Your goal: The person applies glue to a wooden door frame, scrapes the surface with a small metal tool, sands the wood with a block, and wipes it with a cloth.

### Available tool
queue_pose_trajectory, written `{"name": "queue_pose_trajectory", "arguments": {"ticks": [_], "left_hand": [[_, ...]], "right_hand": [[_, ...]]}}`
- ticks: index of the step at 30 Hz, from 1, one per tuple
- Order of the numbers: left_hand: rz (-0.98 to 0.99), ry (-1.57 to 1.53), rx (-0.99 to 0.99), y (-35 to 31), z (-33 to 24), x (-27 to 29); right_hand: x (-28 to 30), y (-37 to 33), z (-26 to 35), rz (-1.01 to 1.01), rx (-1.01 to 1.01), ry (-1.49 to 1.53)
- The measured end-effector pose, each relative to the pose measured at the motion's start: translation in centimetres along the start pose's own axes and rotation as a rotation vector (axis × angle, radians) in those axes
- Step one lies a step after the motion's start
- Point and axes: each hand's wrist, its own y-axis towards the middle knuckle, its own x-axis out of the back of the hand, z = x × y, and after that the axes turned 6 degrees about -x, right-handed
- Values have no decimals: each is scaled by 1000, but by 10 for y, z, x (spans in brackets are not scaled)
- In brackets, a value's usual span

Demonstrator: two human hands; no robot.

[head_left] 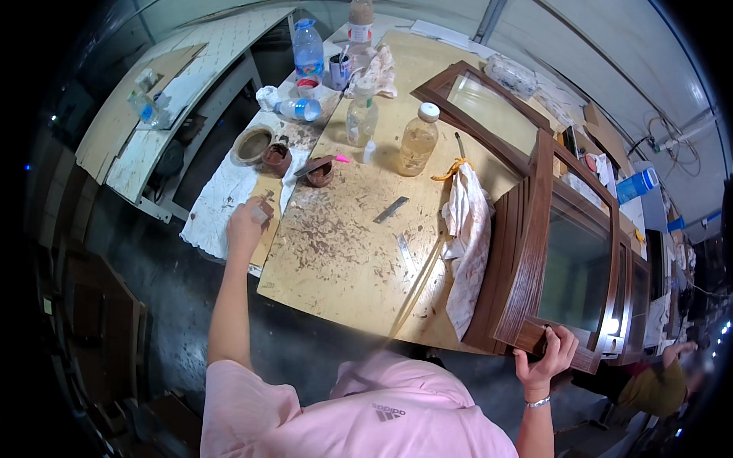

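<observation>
My left hand point(244, 227) is closed at the left side of the table, over a narrow tan board point(265, 240) on a white cloth point(217, 206). A small greyish-brown piece shows at its fingertips, too small to name. At the right, my right hand point(548, 359) grips the lower corner of a brown framed glass panel point(527, 267), thumb on the near side. This panel leans upright at the table's right edge with similar frames behind it. Near my left hand are a round bowl point(253, 145), a jar of brown paste point(276, 159) and a brown-smeared cup point(319, 172) with a blade across it.
On the stained tabletop point(336, 259) lie a dark cutter blade point(391, 209), thin sticks point(418, 288) and a stained rag point(466, 244). A white-capped bottle point(418, 141) and a clear bottle point(362, 118) stand farther back. Another frame point(492, 111) lies behind. A person point(657, 385) is at far right.
</observation>
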Motion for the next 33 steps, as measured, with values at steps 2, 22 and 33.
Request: {"name": "queue_pose_trajectory", "arguments": {"ticks": [2,22,33], "left_hand": [[-151,-64,4,1,0,1],[317,-1858,703,-51,-146,22],[313,-1613,139,-123,-275,59]], "right_hand": [[-1,0,0,-4,6,-11],[8,8,9,-17,-44,49],[17,16,1,109,-64,141]]}}
